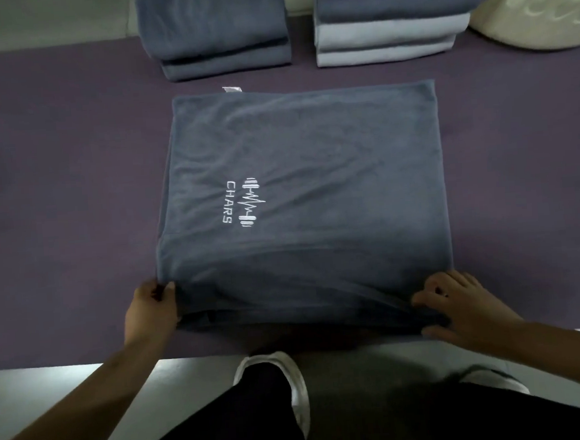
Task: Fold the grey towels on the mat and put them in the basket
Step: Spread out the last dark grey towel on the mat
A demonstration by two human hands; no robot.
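A dark grey towel (312, 170) with a white "CHARS" logo lies folded into a rough square in the middle of the purple mat (55, 167). My left hand (152, 310) pinches its near left corner between thumb and fingers. At the near right corner my right hand (459, 306) has its fingers curled on the towel's bunched edge and grips it. The near edge is slightly lifted and wrinkled. A cream perforated basket (538, 6) stands at the far right, partly cut off.
Two stacks of folded towels sit at the back of the mat: a dark grey stack (217, 32) on the left, a stack of dark and pale grey towels (387, 17) on the right. My legs and white shoes (282, 375) stand on the floor below the mat.
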